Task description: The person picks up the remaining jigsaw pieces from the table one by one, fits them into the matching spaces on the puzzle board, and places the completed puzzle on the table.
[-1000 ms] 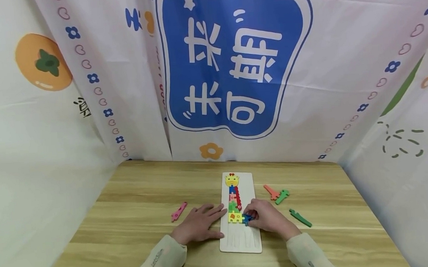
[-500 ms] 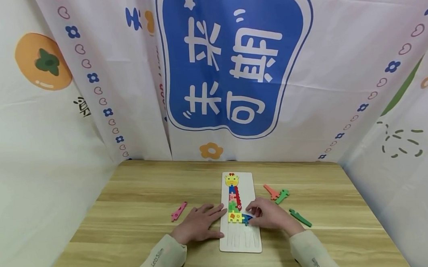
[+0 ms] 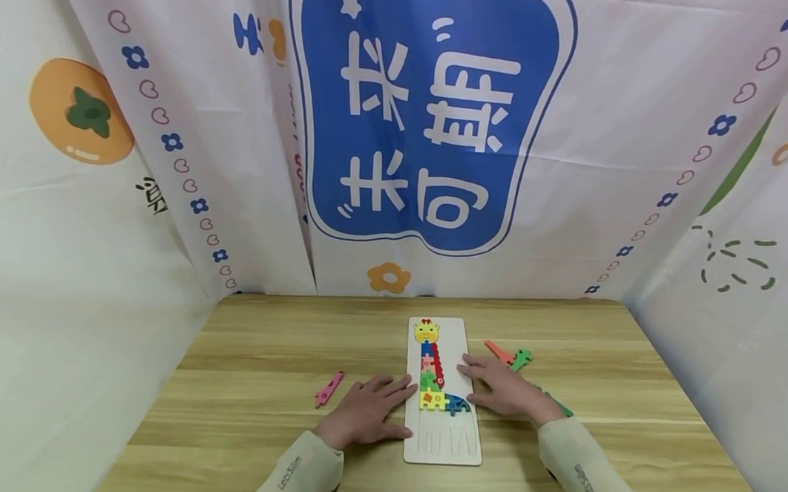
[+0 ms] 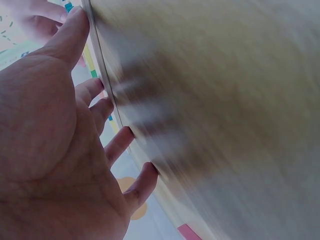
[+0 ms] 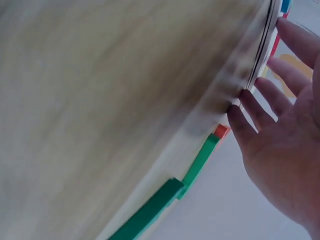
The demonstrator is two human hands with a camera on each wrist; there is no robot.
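A white puzzle board (image 3: 453,347) lies lengthwise on the table, with a giraffe puzzle (image 3: 427,332) partly laid in it: yellow head, coloured neck pieces, a red mane and a yellow body piece. Beside the yellow piece sits a dark blue puzzle piece (image 3: 457,404). Leg outlines show on the bare lower part of the board. My left hand (image 3: 369,413) rests at the board's left edge, fingers spread and fairly straight. At the right edge my right hand (image 3: 505,389) touches the board with extended fingertips. Neither hand grips anything.
A pink piece (image 3: 329,389) lies on the table (image 3: 242,402) left of the board. To the right lie an orange piece (image 3: 499,350), a light green piece (image 3: 522,359) and a dark green piece (image 5: 150,210), partly behind my right hand in the head view. A printed cloth (image 3: 440,110) hangs behind.
My right hand has let go of the blue piece and moved right to the board's edge, fingers straightening. The blue piece stays on the board. The left hand has not moved.
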